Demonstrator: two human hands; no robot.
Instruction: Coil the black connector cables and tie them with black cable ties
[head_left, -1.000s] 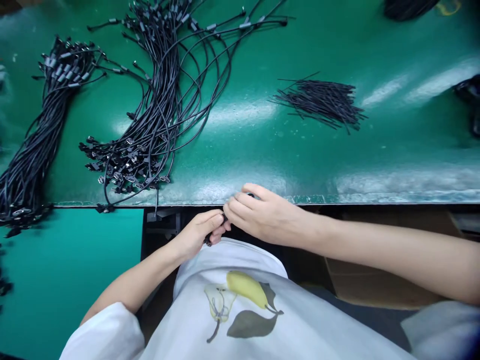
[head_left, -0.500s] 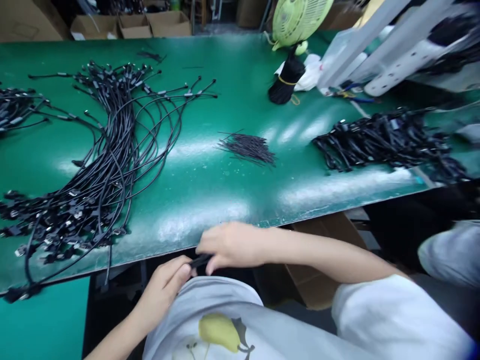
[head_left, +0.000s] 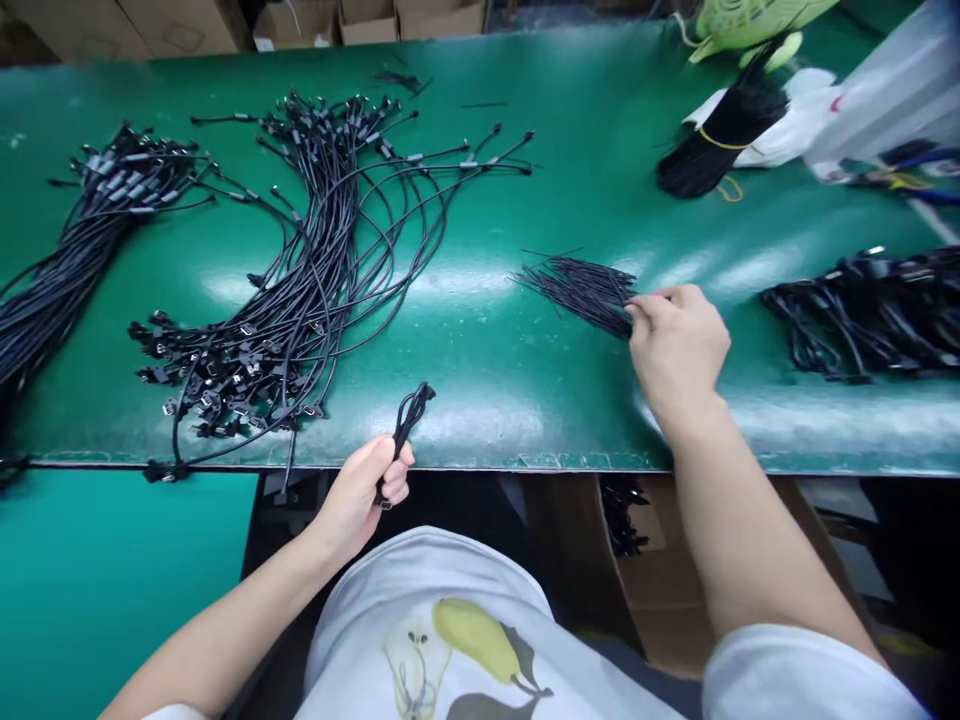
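Head view, left hand [head_left: 367, 487] clasping folded cable [head_left: 403, 427], right hand [head_left: 679, 350] now away, pinching black strands [head_left: 586, 286]

A green fan [head_left: 750, 22] stands between one and two o'clock on the counter [head_left: 600, 150], crumpled white wrapping [head_left: 799, 125] beside it at two. Cardboard boxes [head_left: 442, 20] line ten to twelve, beyond the far edge.

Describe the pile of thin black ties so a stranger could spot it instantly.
On the green table, look right of the long sprawling cables. There the pile of thin black ties lies with the right hand at its right end. Unlike the yellow-banded bundle farther back, it lies loose, with no band visible.
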